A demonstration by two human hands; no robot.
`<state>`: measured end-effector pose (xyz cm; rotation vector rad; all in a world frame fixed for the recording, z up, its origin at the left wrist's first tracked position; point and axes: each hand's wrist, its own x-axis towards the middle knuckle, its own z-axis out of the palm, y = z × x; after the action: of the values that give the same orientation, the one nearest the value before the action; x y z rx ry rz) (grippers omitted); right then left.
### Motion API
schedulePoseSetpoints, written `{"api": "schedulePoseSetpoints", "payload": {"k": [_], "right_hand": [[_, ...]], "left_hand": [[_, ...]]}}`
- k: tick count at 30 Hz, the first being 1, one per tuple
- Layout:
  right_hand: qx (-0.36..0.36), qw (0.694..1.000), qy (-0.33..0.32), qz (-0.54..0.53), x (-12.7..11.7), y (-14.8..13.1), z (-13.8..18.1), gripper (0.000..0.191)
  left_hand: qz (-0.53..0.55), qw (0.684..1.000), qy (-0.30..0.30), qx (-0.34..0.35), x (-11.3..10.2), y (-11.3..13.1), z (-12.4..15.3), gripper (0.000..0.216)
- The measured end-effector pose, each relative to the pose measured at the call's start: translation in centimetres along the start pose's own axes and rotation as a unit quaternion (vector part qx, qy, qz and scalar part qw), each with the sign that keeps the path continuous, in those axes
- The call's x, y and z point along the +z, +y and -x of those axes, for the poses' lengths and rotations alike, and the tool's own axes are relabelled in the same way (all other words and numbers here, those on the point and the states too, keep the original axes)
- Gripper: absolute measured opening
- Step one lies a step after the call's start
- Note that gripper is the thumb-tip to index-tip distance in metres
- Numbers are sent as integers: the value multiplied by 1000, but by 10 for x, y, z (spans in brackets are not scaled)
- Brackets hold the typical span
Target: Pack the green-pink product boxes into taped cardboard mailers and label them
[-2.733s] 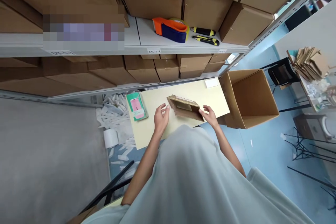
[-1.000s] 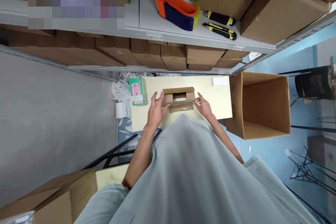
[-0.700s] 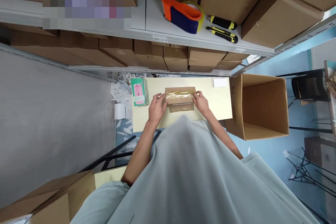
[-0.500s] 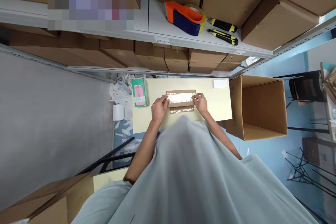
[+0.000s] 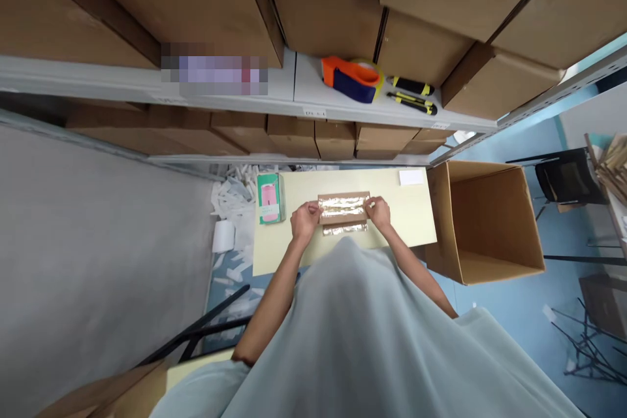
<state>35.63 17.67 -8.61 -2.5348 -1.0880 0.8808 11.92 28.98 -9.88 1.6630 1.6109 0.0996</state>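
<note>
"What stands beside the cream table (image 5: pixel 399 219)?"
"A big open carton (image 5: pixel 492 222), at its right end."
"And the small cardboard box (image 5: pixel 343 208)?"
"On the cream table, held at both ends, the left hand (image 5: pixel 304 221) and the right hand (image 5: pixel 380 213) each in a narrow pinch."

- Middle label (image 5: pixel 314 113) on the shelf's front edge (image 5: pixel 372 115): a short code, possibly beginning "D2", though too blurred to be sure.
- Left label (image 5: pixel 169 100) and right label (image 5: pixel 439 125), same edge: dark marks, unreadable.
- Green box (image 5: pixel 270 198) with a pink picture: print on its white strip (image 5: pixel 269 209), too small to read.
</note>
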Motion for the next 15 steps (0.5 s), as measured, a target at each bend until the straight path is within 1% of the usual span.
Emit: {"api": "schedulePoseSetpoints", "payload": {"k": [1, 3, 5, 6, 8, 9, 11, 13, 14, 15], "right_hand": [[-2, 1000, -1, 3, -1, 1, 6, 18], [-5, 1000, 4, 8, -3, 3, 15, 21], [-29, 999, 21, 12, -8, 0, 15, 14], [-51, 997, 49, 16, -14, -5, 10, 14], [-123, 984, 124, 20, -38, -22, -10, 17], [-166, 972, 163, 21, -57, -37, -24, 19], [-252, 939, 232, 25, -103, -76, -54, 26], [-312, 904, 289, 39, -154, -125, -81, 36], [-331, 891, 306, 54, -176, -151, -92, 40], [-339, 885, 308, 78, -195, -176, -102, 43]], "left_hand": [[-10, 1000, -8, 7, -1, 1, 2, 9], [-8, 1000, -1, 21, -3, 3, 5, 7], [-10, 999, 14, 38, -5, 6, 4, 3], [-10, 998, 27, 50, -7, 9, 0, 3], [-5, 988, 79, 130, -14, 24, -14, 9], [5, 980, 103, 172, -20, 37, -24, 12], [36, 957, 141, 250, -39, 75, -45, 16], [71, 933, 170, 310, -65, 125, -63, 19], [88, 921, 189, 330, -79, 151, -69, 19], [105, 909, 205, 347, -92, 176, -73, 20]]}}
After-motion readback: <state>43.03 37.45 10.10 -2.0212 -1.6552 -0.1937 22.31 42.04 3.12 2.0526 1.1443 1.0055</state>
